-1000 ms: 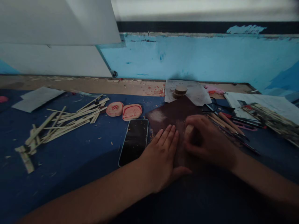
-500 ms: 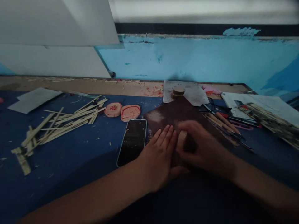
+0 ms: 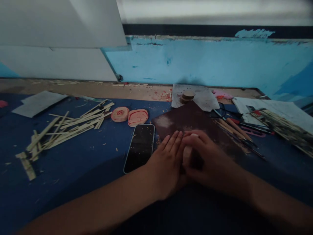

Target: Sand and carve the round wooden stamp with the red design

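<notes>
Wood piece (image 3: 187,154) is sitting over the brown sheet (image 3: 197,115).
My right hand (image 3: 209,157) is clamping it; my left hand (image 3: 163,164) is lying flat, palm down, on the sheet just beside.

— What's different?
— The right hand (image 3: 210,156) has moved left over the dark brown sheet (image 3: 195,114), bringing its pale piece (image 3: 187,153) right beside the left hand (image 3: 166,166).
— And the gap between them?
— Nearly gone (it was plain a second ago). The left thumb, outstretched before, is mostly hidden.
</notes>
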Motion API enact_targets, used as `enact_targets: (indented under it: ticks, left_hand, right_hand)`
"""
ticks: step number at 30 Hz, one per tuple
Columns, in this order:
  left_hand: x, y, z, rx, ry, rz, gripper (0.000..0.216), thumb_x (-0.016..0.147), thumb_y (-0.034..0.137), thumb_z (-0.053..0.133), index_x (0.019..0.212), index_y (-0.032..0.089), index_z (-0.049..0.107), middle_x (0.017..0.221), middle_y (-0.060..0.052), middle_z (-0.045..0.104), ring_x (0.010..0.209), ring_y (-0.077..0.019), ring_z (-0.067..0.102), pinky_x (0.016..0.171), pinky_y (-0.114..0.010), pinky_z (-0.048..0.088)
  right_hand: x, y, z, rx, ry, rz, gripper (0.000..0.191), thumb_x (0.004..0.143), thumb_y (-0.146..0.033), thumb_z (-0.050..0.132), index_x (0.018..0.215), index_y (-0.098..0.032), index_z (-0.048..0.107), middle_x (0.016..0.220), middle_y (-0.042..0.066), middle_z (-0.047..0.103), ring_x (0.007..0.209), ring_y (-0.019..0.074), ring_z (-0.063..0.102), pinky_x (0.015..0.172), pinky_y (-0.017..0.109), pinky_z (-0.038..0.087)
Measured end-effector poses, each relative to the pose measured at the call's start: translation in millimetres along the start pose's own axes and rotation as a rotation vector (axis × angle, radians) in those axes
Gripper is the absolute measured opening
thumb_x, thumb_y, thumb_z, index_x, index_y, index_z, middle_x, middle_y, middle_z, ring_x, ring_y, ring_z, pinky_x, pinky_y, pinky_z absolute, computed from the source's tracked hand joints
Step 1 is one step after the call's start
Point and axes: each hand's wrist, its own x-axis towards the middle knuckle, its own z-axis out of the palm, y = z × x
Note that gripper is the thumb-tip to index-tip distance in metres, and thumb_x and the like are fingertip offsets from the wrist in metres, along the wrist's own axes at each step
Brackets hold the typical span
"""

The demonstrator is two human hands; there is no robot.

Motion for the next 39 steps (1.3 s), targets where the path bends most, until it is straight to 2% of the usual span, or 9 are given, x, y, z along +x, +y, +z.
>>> enact_targets:
  ticks: [5,10,14,17,22,26,31,35,39]
  left_hand:
    - [0.4,0.7,4.0,0.005,0.059,-0.023,0.107,0.095,0.081,0.032,0.164,0.003,0.011,0.17,-0.018,-0.007,0.159,-0.0302,-0.009,0.131,-0.05,0.004]
    - [-0.3,1.3,3.7,0.003,0.046,0.009,0.098,0.099,0.072,0.039,0.164,0.005,0.013,0.17,-0.018,-0.003,0.159,-0.0318,-0.005,0.131,-0.052,0.008]
    - [-0.1,1.3,3.5,0.001,0.067,-0.025,0.106,0.095,0.08,0.035,0.164,0.003,0.014,0.17,-0.018,-0.004,0.159,-0.0314,-0.006,0.131,-0.051,0.006]
    - [-0.3,1.2,3.9,0.005,0.054,0.01,0.097,0.099,0.072,0.039,0.165,0.006,0.012,0.171,-0.016,-0.003,0.159,-0.0311,-0.007,0.131,-0.052,0.006]
    - [-0.6,0.7,4.4,-0.002,0.058,-0.025,0.105,0.095,0.08,0.034,0.164,0.004,0.011,0.17,-0.017,-0.006,0.159,-0.0297,-0.008,0.132,-0.049,0.003]
    - [-0.9,0.6,5.7,-0.001,0.059,0.009,0.097,0.099,0.072,0.036,0.165,0.007,0.009,0.17,-0.016,-0.006,0.159,-0.0302,-0.008,0.131,-0.051,0.005]
    - [-1.7,1.3,5.4,0.021,0.074,-0.012,0.105,0.096,0.08,0.032,0.164,0.002,0.013,0.17,-0.018,-0.004,0.159,-0.0301,-0.007,0.131,-0.049,0.006]
    - [-1.4,0.8,4.9,0.01,0.063,0.016,0.094,0.1,0.072,0.035,0.165,0.007,0.014,0.17,-0.016,-0.002,0.159,-0.0312,-0.005,0.131,-0.051,0.008]
    - [-1.1,-0.1,7.1,0.015,0.106,-0.008,0.104,0.096,0.079,0.033,0.163,0.003,0.015,0.17,-0.018,-0.003,0.159,-0.0311,-0.004,0.131,-0.05,0.007]
  right_hand:
    - [0.0,3.2,-1.5,-0.204,0.209,0.036,0.049,0.077,-0.022,0.074,0.122,-0.022,0.055,0.12,0.014,0.058,0.114,0.0331,0.063,0.097,0.05,0.055]
    - [0.0,1.8,1.0,-0.021,-0.013,-0.026,0.047,0.08,-0.016,0.069,0.123,-0.026,0.054,0.127,0.01,0.057,0.119,0.0275,0.062,0.105,0.045,0.053]
    - [1.0,5.5,-0.4,-0.221,0.222,0.059,0.049,0.077,-0.022,0.075,0.122,-0.023,0.054,0.122,0.014,0.058,0.117,0.0343,0.061,0.1,0.053,0.054]
    - [0.3,1.5,1.0,-0.051,0.006,-0.005,0.045,0.08,-0.015,0.068,0.121,-0.027,0.055,0.128,0.011,0.056,0.119,0.0279,0.062,0.103,0.045,0.054]
    - [0.0,3.1,0.4,-0.206,0.223,0.042,0.049,0.077,-0.021,0.074,0.121,-0.022,0.053,0.118,0.014,0.06,0.112,0.0336,0.064,0.096,0.053,0.056]
    - [-0.1,0.0,0.9,-0.045,0.008,-0.004,0.045,0.081,-0.016,0.069,0.122,-0.028,0.054,0.127,0.011,0.058,0.118,0.028,0.063,0.102,0.047,0.055]
    - [0.9,2.5,-0.6,-0.224,0.195,0.052,0.051,0.076,-0.023,0.076,0.121,-0.024,0.053,0.115,0.012,0.062,0.11,0.0327,0.064,0.095,0.053,0.057]
    - [-1.0,1.7,-1.2,-0.076,0.006,-0.021,0.049,0.077,-0.015,0.07,0.122,-0.027,0.055,0.13,0.011,0.057,0.122,0.0282,0.061,0.103,0.046,0.054]
    - [-2.4,3.6,-4.2,-0.271,0.225,0.025,0.048,0.075,-0.022,0.074,0.12,-0.022,0.055,0.118,0.015,0.061,0.114,0.0346,0.064,0.096,0.054,0.057]
